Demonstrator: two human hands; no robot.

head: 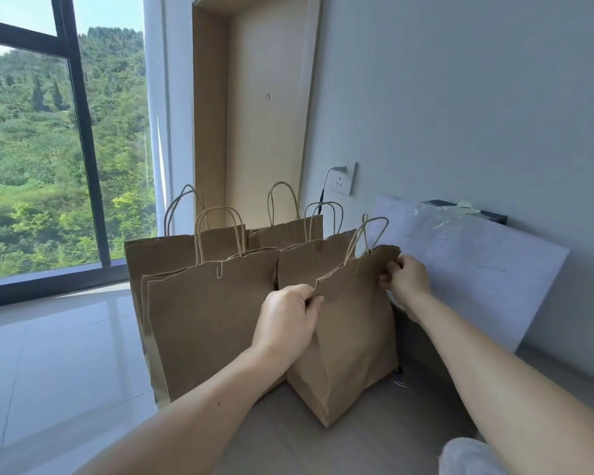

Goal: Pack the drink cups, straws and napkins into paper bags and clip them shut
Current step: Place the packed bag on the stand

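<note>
A brown kraft-paper bag with twisted paper handles (350, 330) is held upright at the centre of the view, its base set on a grey surface (288, 440). Its top edge is pressed flat and gripped at both ends. The end at 9 o'clock of the bag's mouth is pinched by the left hand (287, 317), whose fingers (311, 298) are curled tightly over the paper. The end at 3 o'clock is pinched by the right hand (408, 279), its fingers (390, 269) likewise curled onto the edge. Whether a clip sits on this edge cannot be told.

4 more brown paper bags (172, 258) are stood close together from 9 to 12 o'clock of the held bag. The large front bag (213, 323), just beside the left hand, is closed at its rim with a thin wire clip (219, 269). What lies inside any bag is hidden.

A flat white board (477, 269) is leaned against the pale wall at 2 o'clock. A white wall socket (345, 178) with a plug in it is seen at 12 o'clock, and a dark-framed window (79, 132) at 10 o'clock.
</note>
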